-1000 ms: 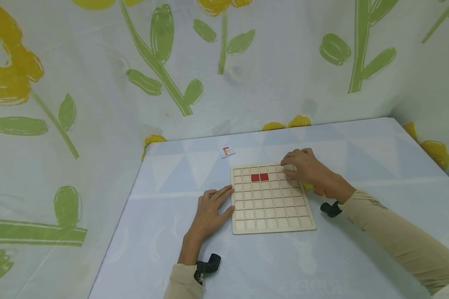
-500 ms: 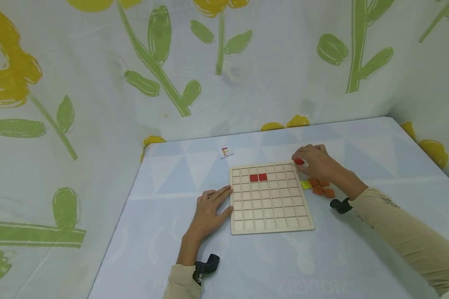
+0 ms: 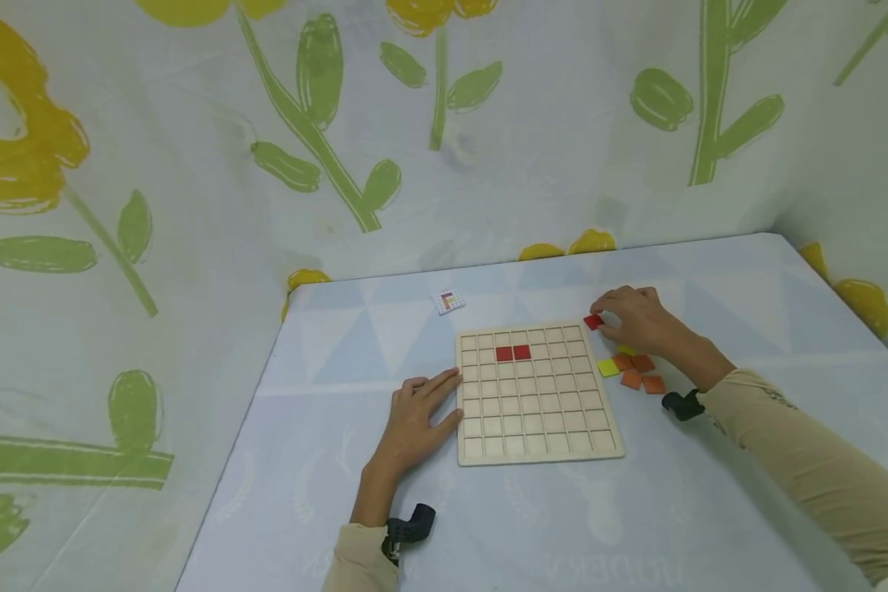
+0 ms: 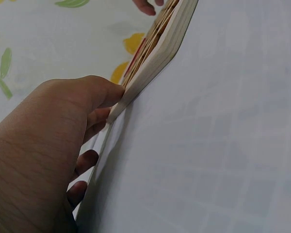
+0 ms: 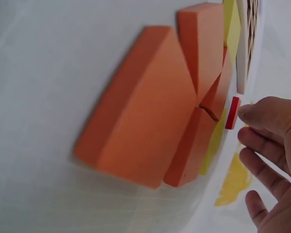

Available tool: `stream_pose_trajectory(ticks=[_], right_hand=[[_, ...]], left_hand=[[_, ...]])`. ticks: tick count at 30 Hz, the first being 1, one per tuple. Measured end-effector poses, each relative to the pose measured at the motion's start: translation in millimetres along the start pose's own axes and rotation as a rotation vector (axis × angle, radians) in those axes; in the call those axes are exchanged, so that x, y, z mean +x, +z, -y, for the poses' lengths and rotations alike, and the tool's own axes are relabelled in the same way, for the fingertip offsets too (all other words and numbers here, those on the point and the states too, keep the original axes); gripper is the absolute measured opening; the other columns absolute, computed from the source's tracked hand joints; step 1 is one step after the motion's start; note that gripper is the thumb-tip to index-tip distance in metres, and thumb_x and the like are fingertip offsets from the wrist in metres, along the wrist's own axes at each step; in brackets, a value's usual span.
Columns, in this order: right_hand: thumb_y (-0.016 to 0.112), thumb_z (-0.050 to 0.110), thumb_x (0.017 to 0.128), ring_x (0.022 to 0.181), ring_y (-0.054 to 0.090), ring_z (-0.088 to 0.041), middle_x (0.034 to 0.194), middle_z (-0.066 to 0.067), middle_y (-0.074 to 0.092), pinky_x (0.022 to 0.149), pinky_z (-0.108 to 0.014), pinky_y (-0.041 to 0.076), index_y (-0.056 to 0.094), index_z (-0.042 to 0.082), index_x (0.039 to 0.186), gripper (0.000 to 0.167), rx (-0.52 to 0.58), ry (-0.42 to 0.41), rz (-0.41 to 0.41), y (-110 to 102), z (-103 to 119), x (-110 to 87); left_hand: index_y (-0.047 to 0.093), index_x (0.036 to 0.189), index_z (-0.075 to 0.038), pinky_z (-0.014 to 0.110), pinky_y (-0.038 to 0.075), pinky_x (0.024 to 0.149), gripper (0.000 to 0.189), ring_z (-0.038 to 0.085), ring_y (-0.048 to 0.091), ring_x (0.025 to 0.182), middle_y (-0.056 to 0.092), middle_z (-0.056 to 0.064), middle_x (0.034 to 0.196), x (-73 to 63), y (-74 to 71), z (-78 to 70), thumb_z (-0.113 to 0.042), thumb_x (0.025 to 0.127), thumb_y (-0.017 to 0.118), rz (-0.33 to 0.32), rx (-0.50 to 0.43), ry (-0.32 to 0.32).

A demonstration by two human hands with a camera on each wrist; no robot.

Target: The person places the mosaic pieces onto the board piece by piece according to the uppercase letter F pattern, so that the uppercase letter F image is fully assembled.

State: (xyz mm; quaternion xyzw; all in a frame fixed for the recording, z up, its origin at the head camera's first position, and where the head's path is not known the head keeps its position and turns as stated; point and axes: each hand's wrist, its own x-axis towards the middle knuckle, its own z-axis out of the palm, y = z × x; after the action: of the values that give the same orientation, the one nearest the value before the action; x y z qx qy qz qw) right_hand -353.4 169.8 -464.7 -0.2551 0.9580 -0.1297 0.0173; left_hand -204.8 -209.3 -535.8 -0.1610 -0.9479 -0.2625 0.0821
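A square wooden grid board [image 3: 539, 458] lies flat on the table, with two red tiles [image 3: 513, 353] side by side in its upper cells. My left hand [image 3: 414, 421] rests along the board's left side, fingers fairly straight; in the left wrist view its thumb [image 4: 106, 92] touches the board's edge. Just off the far right corner, my right hand [image 3: 635, 319] pinches a loose red tile [image 3: 594, 321] between thumb and index finger. In the right wrist view this red tile [image 5: 233, 112] sits right at the thumb tip, with the other fingers apart.
Several orange tiles [image 3: 654, 385] and a yellow tile [image 3: 608, 368] lie beside the board's right edge, below the right hand. A second yellow tile [image 3: 626, 349] is partly hidden. A small patterned card [image 3: 447, 301] lies beyond the board. Flower-printed cloth hangs behind.
My right hand has moved right, from over the board's far right corner to just beyond it, uncovering the loose red tile and the orange and yellow tiles. The left hand stays in place.
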Motion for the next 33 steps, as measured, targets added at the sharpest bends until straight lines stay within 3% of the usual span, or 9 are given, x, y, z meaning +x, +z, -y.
stream_pose_trajectory(ticks=[11, 24, 33], right_hand=[[0.074, 0.011, 0.090, 0.126, 0.047, -0.039, 0.129, -0.020, 0.063, 0.102, -0.063, 0.027, 0.069, 0.002, 0.120, 0.032, -0.002, -0.035, 0.004, 5.8, -1.2, 4.5], [0.076, 0.011, 0.088, 0.116, 0.052, -0.037, 0.117, -0.016, 0.068, 0.100, -0.064, 0.028, 0.073, 0.004, 0.112, 0.025, -0.021, 0.007, 0.013, 3.4, 1.7, 3.7], [0.076, 0.010, 0.087, 0.117, 0.052, -0.038, 0.114, -0.014, 0.070, 0.100, -0.063, 0.027, 0.073, 0.004, 0.109, 0.023, 0.026, -0.039, -0.038, -1.4, 4.5, -3.6]], left_hand=[[0.049, 0.150, -0.028, 0.047, 0.031, 0.101, 0.055, 0.022, 0.040, 0.129, 0.041, -0.016, 0.155, -0.4, 0.5, 0.5, -0.043, 0.098, 0.058, 0.011, 0.005, -0.008], [0.049, 0.150, -0.027, 0.046, 0.032, 0.101, 0.056, 0.021, 0.041, 0.129, 0.041, -0.015, 0.155, 0.6, -0.3, -1.1, -0.043, 0.097, 0.058, 0.010, 0.021, -0.007], [0.049, 0.150, -0.028, 0.047, 0.032, 0.100, 0.056, 0.021, 0.041, 0.128, 0.041, -0.015, 0.155, -0.1, -1.0, -2.0, -0.043, 0.097, 0.057, 0.005, 0.034, -0.010]])
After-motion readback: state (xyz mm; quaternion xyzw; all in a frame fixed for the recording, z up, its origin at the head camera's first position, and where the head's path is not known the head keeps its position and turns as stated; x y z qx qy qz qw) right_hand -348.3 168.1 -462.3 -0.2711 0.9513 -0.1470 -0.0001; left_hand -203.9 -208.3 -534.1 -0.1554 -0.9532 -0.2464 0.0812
